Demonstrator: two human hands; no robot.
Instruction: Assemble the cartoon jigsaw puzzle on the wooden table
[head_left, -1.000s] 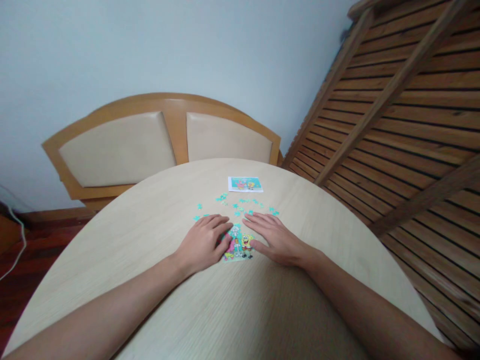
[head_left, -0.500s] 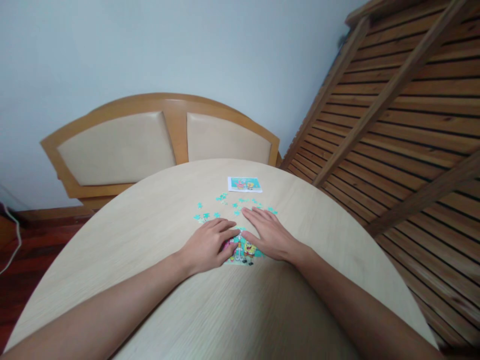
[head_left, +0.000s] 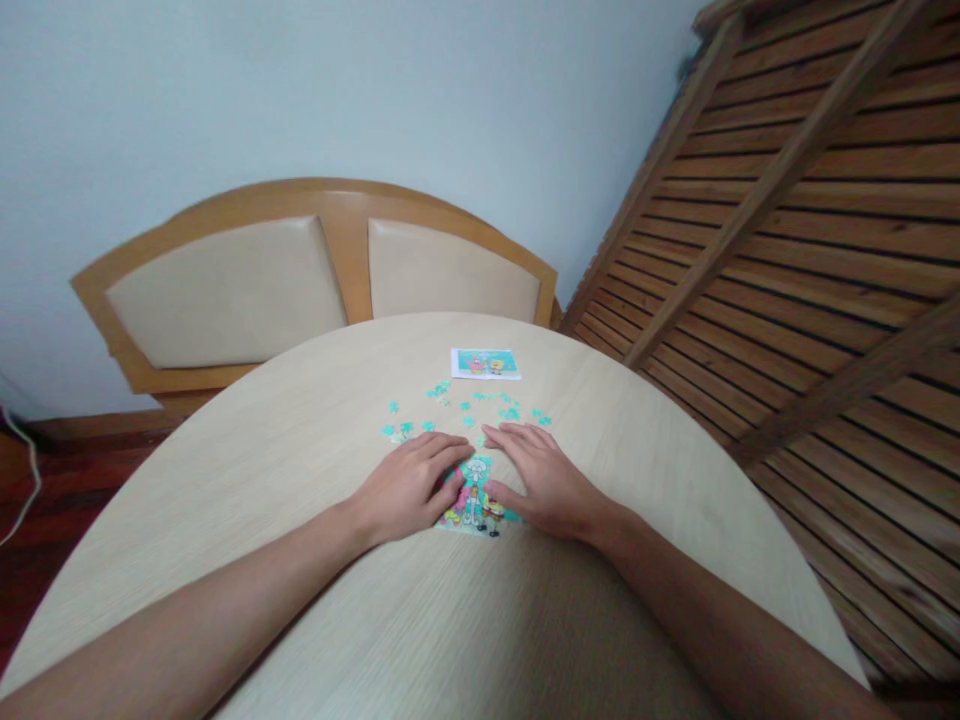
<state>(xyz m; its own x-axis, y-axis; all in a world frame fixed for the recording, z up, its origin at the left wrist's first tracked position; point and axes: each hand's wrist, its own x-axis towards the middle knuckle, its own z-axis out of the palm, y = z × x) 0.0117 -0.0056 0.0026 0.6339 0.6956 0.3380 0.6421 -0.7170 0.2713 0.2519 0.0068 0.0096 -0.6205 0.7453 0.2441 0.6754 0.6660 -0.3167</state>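
A partly joined jigsaw puzzle (head_left: 471, 508) lies flat on the table, with cartoon figures in pink, white and yellow on turquoise. My left hand (head_left: 412, 485) rests over its left side, fingers stretched forward and thumb on or just above the pink figure. Over the right side lies my right hand (head_left: 551, 488), its fingers extended and slightly bent, the thumb by the yellow figure. Neither hand appears to hold anything. The puzzle's outer parts are hidden under both hands. Just beyond the fingertips are several loose turquoise puzzle pieces (head_left: 510, 413).
Farther back on the round wooden table (head_left: 300, 440) lies a picture card (head_left: 487, 363) with the same cartoon figures. More loose pieces (head_left: 406, 428) are at the left. A padded chair (head_left: 356, 260) stands behind the table, and a slatted wooden frame (head_left: 787, 230) leans at the right.
My right thumb has come down and toward me, beside the yellow figure. The white figure in the puzzle's middle shows more fully now. The camera view has shifted slightly.
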